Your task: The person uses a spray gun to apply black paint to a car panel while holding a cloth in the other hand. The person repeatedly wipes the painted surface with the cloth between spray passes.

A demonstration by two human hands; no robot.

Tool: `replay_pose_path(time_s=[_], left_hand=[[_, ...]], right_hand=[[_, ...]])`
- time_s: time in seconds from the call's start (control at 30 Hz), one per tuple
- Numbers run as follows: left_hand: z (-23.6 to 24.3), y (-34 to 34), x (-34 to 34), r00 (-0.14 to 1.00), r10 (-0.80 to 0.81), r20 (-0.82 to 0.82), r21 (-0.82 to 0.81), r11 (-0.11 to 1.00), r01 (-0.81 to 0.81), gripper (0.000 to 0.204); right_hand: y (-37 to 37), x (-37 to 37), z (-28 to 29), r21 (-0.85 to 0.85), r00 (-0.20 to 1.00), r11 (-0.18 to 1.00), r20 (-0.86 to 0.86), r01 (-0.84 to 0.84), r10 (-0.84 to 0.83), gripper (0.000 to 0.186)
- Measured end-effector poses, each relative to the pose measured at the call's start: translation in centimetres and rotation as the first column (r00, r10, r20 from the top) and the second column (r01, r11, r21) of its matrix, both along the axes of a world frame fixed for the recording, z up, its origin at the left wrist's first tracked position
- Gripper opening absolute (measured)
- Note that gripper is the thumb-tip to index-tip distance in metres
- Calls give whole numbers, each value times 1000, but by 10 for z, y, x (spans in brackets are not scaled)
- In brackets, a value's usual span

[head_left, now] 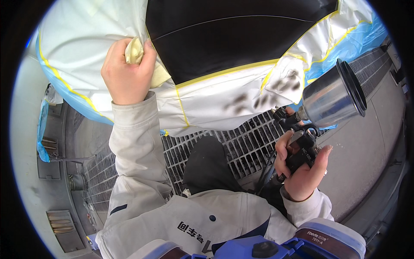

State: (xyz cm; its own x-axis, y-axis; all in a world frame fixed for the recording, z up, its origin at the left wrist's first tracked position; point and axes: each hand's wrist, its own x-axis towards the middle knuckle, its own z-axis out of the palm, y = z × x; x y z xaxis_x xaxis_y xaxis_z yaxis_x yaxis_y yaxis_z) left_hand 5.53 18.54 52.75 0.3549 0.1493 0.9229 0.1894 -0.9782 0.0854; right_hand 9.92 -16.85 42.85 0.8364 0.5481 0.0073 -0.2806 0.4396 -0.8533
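Observation:
My left hand (129, 73) is closed around a crumpled pale yellow cloth (134, 50), part of which sticks out below the palm. It rests at the left edge of a glossy black panel (224, 47), against the white masking sheet (90, 43). Lower right, my right hand (302, 172) grips a black spray gun (299, 149) by its handle. A metal paint cup (330, 97) with a dark rim sits on the gun, tilted to the right. The gun's front end is close to the sheet below the panel.
Yellow tape (228, 71) borders the panel. Dark spray smudges (267, 100) mark the sheet's lower part. Blue plastic film (330, 54) hangs at the right. Underfoot lies a metal floor grating (250, 151). A respirator mask (258, 248) shows at the bottom edge.

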Motion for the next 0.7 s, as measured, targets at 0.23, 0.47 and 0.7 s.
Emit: replay_pose_path(time_s=[0.23, 0.47, 0.7], left_hand=[[3, -4, -3, 999, -2, -35, -76, 997, -1, 21], [-28, -32, -41, 934, -322, 154, -660, 670, 340, 20], [-111, -60, -51, 801, -504, 324, -813, -582, -37, 48]], right_hand=[[-4, 0, 4, -42, 999, 999, 42, -24, 26, 104], [-10, -3, 7, -71, 998, 997, 51, -25, 28, 111], [-9, -6, 5, 33, 999, 999, 49, 4, -6, 93]])
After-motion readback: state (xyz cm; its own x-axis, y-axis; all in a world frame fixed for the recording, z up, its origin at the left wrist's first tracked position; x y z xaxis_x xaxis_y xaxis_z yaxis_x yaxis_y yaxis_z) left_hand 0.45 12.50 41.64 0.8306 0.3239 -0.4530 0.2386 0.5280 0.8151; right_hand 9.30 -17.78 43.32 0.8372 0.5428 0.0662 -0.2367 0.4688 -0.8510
